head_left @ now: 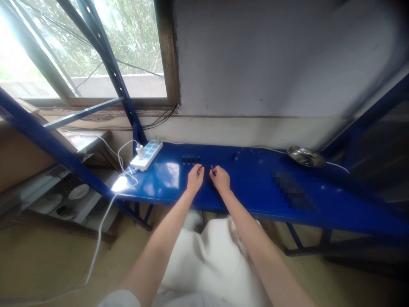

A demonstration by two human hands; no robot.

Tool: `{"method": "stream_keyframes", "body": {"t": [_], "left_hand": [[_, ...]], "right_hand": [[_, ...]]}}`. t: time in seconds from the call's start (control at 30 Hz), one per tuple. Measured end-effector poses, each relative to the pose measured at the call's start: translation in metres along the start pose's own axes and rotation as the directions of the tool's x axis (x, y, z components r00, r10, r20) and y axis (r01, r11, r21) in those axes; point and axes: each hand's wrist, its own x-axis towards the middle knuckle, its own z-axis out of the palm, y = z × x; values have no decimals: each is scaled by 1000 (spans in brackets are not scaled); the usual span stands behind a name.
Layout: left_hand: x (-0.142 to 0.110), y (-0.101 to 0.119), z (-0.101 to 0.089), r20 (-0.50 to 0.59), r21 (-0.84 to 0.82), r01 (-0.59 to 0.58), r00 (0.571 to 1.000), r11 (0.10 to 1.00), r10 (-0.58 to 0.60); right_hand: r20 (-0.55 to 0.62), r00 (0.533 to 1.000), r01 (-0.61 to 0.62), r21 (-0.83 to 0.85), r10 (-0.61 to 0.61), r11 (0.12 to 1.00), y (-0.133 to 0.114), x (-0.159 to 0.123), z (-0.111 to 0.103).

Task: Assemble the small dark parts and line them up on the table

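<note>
1. The left hand point(194, 179) and right hand point(220, 179) are close together, both pinching what seems a small dark clip point(207, 166); the view is too poor to be sure;
2. it sits just above the blue metal shelf point(255, 183), beside a row of small dark pegs point(191, 160).

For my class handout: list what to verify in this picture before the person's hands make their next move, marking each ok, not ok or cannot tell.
1. Left hand and right hand both at the thin dark piece: ok.
2. Piece firmly pinched by the fingers: cannot tell, too small.
3. Row of dark slots on the blue metal shelf uncovered by the hands: ok.
4. White power strip apart from the hands: ok.
5. Steel dish apart from the hands: ok.
6. Pixelated patch on the shelf: cannot tell what it is.
</note>
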Motion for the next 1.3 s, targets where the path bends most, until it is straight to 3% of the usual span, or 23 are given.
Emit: {"method": "stream_keyframes", "body": {"t": [0.17, 0.37, 0.47, 0.8, 1.03, 1.3], "left_hand": [[-1, 0, 1, -9, 50, -36, 999, 998, 36], [-4, 1, 3, -51, 240, -103, 992, 965, 118], [-6, 4, 4, -22, 304, -129, 990, 944, 142], [-6, 3, 4, -29, 393, -171, 980, 904, 198], [-6, 0, 5, -35, 458, -190, 972, 868, 232], [-7, 3, 5, 102, 516, -235, 972, 824, 214]], "right_hand": [[16, 1000, 25, -48, -24, 999, 0, 0, 0], [64, 997, 50, -115, -43, 992, -1, 0, 0], [94, 994, 65, -139, -52, 988, -2, 0, 0], [136, 985, 131, -220, -103, 967, -6, 0, -3], [138, 987, 112, -240, -80, 964, -8, 0, -5], [171, 984, 89, -199, -54, 976, -9, 1, -8]]}}
